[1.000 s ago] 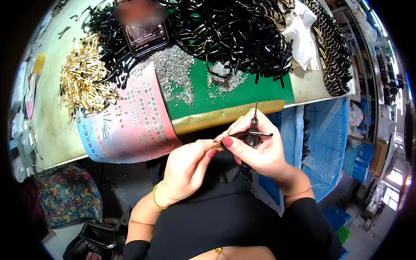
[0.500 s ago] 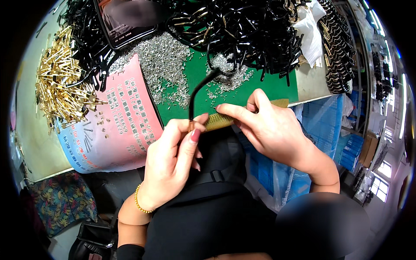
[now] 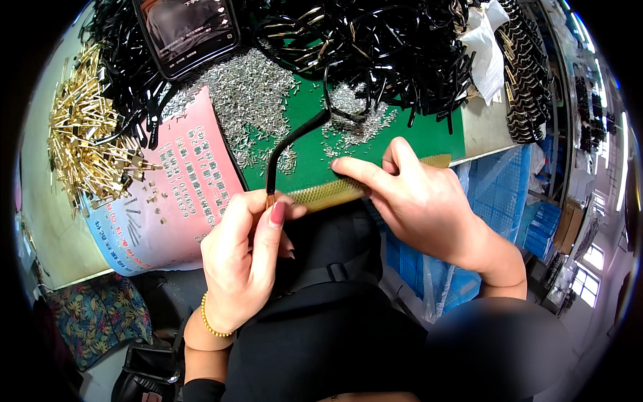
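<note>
Between finger and thumb, my left hand (image 3: 241, 248) holds a slim black eyeglass temple (image 3: 284, 146), its curved end pointing up and away over the green mat (image 3: 308, 161). A yellow-gold mesh sleeve (image 3: 328, 194) stretches from my left fingertips to beyond my right hand. My right hand (image 3: 425, 201) is closed on the sleeve, its index finger laid along the top edge. Left fingertips overlap the sleeve's left end; whether they pinch it is hidden. Small silver metal pieces (image 3: 251, 100) lie heaped on the mat past my hands.
Tangled black eyeglass parts (image 3: 395, 60) pile up at the back. Gold metal pieces (image 3: 94, 134) are heaped at left, beside a pink and blue printed sheet (image 3: 181, 221). A phone (image 3: 191, 37) stands behind the silver pieces. White tissue (image 3: 483, 53) and bundled dark temples (image 3: 526, 87) lie at right.
My left hand has moved left and slightly nearer with the temple, so a longer stretch of mesh shows between my hands. The right hand has barely moved.
</note>
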Tool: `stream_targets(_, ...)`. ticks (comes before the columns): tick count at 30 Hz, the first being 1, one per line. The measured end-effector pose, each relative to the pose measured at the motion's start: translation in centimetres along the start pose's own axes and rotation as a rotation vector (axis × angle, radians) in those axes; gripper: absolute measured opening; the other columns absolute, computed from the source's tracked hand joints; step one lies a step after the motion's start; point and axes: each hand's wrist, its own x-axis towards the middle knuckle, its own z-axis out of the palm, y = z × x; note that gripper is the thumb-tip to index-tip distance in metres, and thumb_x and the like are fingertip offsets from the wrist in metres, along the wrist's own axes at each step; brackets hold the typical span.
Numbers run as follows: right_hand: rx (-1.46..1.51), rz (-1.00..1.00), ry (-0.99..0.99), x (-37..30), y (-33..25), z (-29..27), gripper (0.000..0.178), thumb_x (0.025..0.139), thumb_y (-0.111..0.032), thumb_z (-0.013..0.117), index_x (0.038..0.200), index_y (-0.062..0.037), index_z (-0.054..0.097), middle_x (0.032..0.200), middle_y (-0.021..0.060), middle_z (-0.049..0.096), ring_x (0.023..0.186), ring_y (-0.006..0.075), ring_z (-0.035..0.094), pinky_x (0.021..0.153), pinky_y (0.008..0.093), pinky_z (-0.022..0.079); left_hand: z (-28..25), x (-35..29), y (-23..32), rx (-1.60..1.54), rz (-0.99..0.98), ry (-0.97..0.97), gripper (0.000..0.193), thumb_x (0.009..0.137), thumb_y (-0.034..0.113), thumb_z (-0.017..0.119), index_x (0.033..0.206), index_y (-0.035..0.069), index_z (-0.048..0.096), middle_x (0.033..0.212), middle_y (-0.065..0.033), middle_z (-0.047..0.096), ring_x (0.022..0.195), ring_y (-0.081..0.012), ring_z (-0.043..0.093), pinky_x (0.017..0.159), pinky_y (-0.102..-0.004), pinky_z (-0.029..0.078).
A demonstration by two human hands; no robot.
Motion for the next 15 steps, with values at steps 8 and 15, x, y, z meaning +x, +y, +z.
stream_targets(8,0.913,0.127,-0.332,1.9,-1.7,-1.8,0.045,0.103,-0.013,0.055,0.146,-0.0158,0.043,0.090,0.0069,0.053,0.059,0.0162,0.062,0.051,0.0309,0.052,0.5,0.5,-0.3,0.092,0.011,0.044,0.021,0.103,0.004,0.060,0.122,-0.002,0.067,0.085,-0.0084,0.076,0.058,-0.0097,0.066,0.055,-0.0248,0.053)
stream_targets(15,1.352,0.427,-0.603,3.2,-3.0,-3.8,0.046,0.108,-0.020,0.045,0.151,-0.0117,0.031,0.087,0.0027,0.051,0.057,0.0095,0.060,0.047,0.0248,0.049,0.7,0.5,-0.9,0.256,0.162,0.085,0.025,0.097,0.002,0.066,0.122,-0.002,0.067,0.084,-0.0109,0.075,0.060,-0.0198,0.068,0.057,-0.0308,0.054)
